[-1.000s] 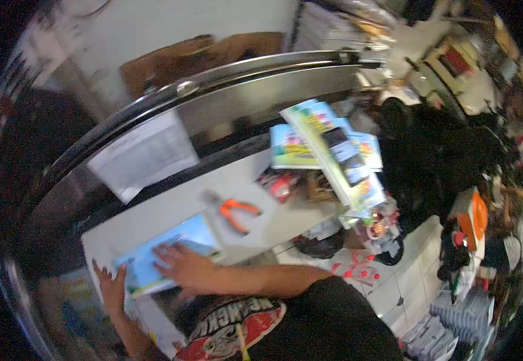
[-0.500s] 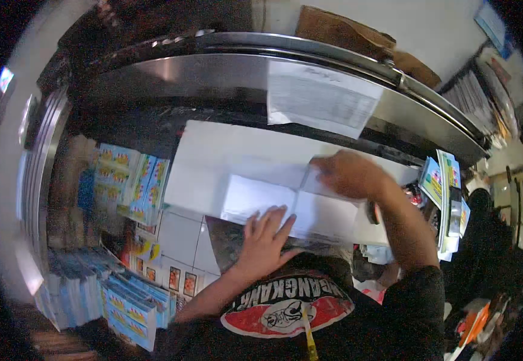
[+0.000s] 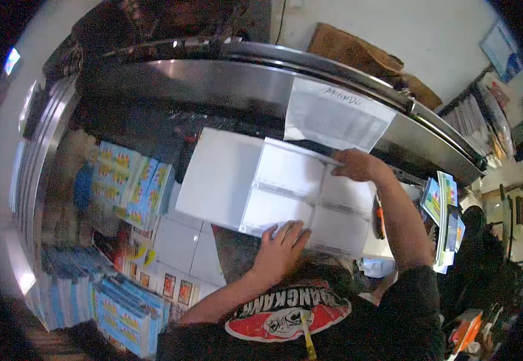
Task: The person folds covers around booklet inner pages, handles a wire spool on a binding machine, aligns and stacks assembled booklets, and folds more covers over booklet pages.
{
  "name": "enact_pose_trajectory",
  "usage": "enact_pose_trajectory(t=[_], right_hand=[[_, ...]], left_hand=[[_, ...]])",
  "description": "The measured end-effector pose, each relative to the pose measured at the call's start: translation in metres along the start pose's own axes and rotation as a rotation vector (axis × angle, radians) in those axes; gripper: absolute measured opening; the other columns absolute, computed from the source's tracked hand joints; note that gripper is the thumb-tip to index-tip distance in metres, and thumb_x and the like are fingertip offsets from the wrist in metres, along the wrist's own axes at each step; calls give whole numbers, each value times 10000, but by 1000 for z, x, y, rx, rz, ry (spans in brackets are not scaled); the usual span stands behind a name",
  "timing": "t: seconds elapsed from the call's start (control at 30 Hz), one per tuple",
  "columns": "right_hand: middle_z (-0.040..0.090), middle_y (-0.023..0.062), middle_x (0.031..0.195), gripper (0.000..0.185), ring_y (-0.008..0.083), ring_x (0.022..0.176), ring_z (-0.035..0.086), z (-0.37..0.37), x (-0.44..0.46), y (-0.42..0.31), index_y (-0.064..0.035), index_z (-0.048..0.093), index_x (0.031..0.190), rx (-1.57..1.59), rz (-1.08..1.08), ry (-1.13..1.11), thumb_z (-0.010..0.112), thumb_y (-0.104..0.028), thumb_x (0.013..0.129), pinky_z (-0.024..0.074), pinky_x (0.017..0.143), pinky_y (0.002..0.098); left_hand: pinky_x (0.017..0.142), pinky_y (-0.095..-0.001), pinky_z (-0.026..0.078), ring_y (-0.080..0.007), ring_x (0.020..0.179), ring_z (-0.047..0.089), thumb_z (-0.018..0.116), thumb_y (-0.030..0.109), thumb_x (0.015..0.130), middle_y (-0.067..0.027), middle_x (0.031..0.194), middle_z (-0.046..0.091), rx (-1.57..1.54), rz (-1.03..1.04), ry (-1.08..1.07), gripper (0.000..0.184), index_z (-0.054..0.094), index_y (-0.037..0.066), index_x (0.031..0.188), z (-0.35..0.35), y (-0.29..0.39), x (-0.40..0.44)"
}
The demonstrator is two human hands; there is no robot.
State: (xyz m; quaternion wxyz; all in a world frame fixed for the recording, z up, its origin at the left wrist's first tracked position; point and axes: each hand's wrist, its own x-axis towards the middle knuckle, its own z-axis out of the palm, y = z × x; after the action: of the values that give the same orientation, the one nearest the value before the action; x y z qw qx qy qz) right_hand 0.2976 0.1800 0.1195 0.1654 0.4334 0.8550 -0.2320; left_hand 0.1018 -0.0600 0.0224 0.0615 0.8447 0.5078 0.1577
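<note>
A white printed paper sheet (image 3: 285,210), marked into panels by lines and small text, lies on a white board (image 3: 219,177). My left hand (image 3: 282,249) lies flat near the sheet's lower edge, fingers stretched out and touching the paper. At the sheet's top edge, my right hand (image 3: 361,166) has its fingers curled and pressed together on the paper. Its thumb is mostly hidden. Whether the sheet is single or part of a thin stack, I cannot tell.
Colourful blue-and-yellow printed stacks (image 3: 132,186) stand at left, with more stacks (image 3: 126,316) at lower left. Other printed pieces (image 3: 445,216) stand at right. A paper with handwriting (image 3: 339,114) hangs on the metal bar (image 3: 213,81) behind the board.
The blurred, partly folded-looking paper now lies spread with its panels visible. My right hand has moved slightly right and slowed; my left hand has shifted slightly right and down. The view has shifted a little.
</note>
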Motion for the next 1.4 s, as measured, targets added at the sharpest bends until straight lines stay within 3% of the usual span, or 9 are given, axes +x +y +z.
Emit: enact_pose_trajectory(t=[0.1, 0.33, 0.47, 0.63, 0.77, 0.83, 1.1, 1.23, 1.4], right_hand=[[619, 214, 1178, 481, 375, 1105, 585, -32, -26, -15, -15, 580, 1231, 16, -37, 26, 608, -345, 882, 456, 974, 432], [657, 138, 1126, 348, 336, 928, 660, -153, -54, -33, -91, 630, 1177, -270, -184, 1433, 538, -41, 844, 524, 833, 416], [608, 131, 1233, 305, 319, 1038, 629, -109, 34, -16, -178, 621, 1205, -374, 168, 824, 480, -182, 934, 546, 818, 426], [643, 171, 983, 253, 367, 868, 630, -13, 24, -24, -61, 626, 1070, -293, -41, 539, 550, -160, 850, 503, 749, 481], [409, 193, 1403, 806, 387, 1229, 430, 113, -64, -74, -68, 460, 1367, -344, -168, 420, 752, -416, 702, 420, 938, 518], [453, 223, 1331, 842, 399, 1188, 461, 147, -79, -88, -51, 477, 1338, -360, -201, 458, 779, -414, 641, 434, 917, 509], [613, 221, 1090, 390, 403, 972, 602, 77, -94, -86, -65, 559, 1172, 209, -284, 94, 600, -191, 806, 495, 844, 482], [684, 175, 882, 259, 396, 777, 656, 32, -68, -61, -74, 588, 1113, -174, -151, 96, 504, -181, 892, 520, 712, 512], [621, 234, 1090, 384, 405, 1048, 567, -12, -2, -4, -11, 607, 1076, 45, -147, 82, 623, -322, 852, 443, 913, 461]], left_hand=[[1028, -509, 323, -281, 1285, 408, 706, 239, 716, -122, 1415, 395, -7, 20, -16, 681, 491, 111, 1349, -6, -2, -6], [952, -461, 382, -320, 1176, 492, 751, 249, 771, -115, 1293, 518, -235, -141, 284, 483, 601, 91, 1202, -48, -28, -9], [941, -451, 396, -321, 1145, 511, 762, 250, 757, -118, 1278, 524, -182, -176, 395, 464, 621, 79, 1164, -59, -33, 0], [945, -442, 405, -306, 1126, 527, 743, 276, 785, -124, 1233, 554, -190, -357, 434, 433, 627, 80, 1154, -55, -43, -22], [955, -428, 402, -299, 1152, 516, 735, 302, 795, -126, 1244, 557, -204, -423, 449, 467, 608, 89, 1190, -43, -51, -41], [958, -436, 394, -298, 1162, 509, 734, 308, 796, -122, 1256, 548, -204, -412, 463, 480, 597, 93, 1203, -42, -49, -40], [982, -510, 323, -297, 1203, 480, 719, 452, 776, -122, 1336, 481, -202, -2, 639, 573, 559, 157, 1240, -18, -5, -35], [1016, -517, 296, -293, 1273, 433, 677, 475, 802, -114, 1353, 472, -41, -178, 16, 597, 528, 176, 1297, 0, -2, -11], [1031, -531, 280, -286, 1296, 414, 622, 490, 845, -117, 1372, 468, -42, -141, 50, 580, 519, 176, 1321, 14, -5, -12]])
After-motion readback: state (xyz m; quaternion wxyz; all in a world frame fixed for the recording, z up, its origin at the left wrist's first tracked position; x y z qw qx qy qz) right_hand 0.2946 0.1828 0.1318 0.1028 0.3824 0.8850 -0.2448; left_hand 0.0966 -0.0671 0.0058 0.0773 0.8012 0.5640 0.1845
